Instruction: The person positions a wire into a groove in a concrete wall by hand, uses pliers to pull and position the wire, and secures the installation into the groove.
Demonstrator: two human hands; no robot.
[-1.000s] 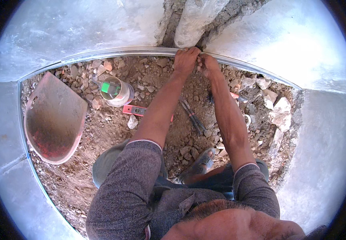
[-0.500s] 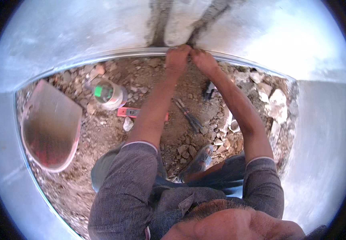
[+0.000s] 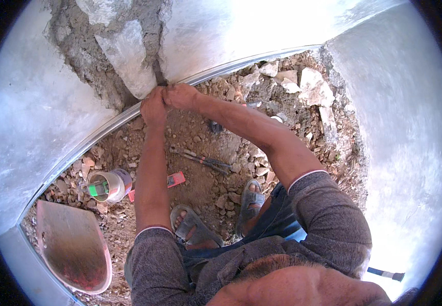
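My left hand (image 3: 153, 105) and my right hand (image 3: 181, 96) meet side by side at a pale ridged strip (image 3: 106, 126) along the foot of the wall. Both have curled fingers turned away from view, so whatever they grip is hidden. Just beyond them, rough channels (image 3: 86, 66) cut into the grey plastered wall (image 3: 216, 33) come down to the strip. Between my forearms a pair of long-handled pliers or cutters (image 3: 203, 160) lies on the dirt. A red spirit level (image 3: 175, 179) lies partly under my left forearm.
At the left stand a pale bucket (image 3: 113, 184) with a green item inside and a worn, rounded board (image 3: 73, 247). Broken stones (image 3: 315, 87) pile up at the right, by another wall (image 3: 399, 117). My sandalled feet (image 3: 195, 229) rest on loose rubble.
My view has turned, so the wall, bucket and tools sit at a new angle. Both hands appear farther left in the picture, still together at the strip by the channels.
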